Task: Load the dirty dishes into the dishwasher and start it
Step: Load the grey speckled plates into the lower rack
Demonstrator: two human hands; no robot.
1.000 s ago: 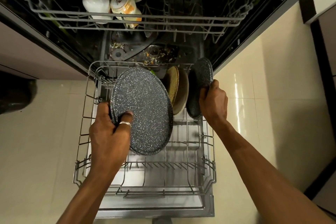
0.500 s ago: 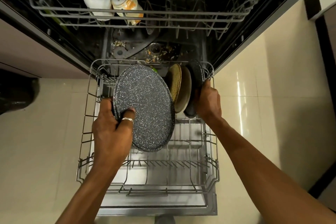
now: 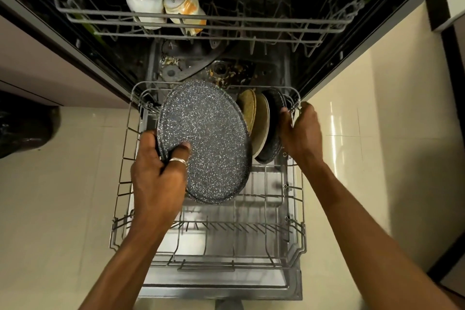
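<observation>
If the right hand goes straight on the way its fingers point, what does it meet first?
Probably the lower rack at its back-right corner wires, just ahead of the right hand; past them, the dishwasher side wall. Blur makes depth unsure.

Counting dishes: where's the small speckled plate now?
Head view: small speckled plate on edge at far right of lower rack, beside the beige plate, right hand at its rim.

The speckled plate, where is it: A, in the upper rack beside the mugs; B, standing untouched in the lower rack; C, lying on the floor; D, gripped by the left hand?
D: the left hand grips the speckled plate at its edge.
</observation>
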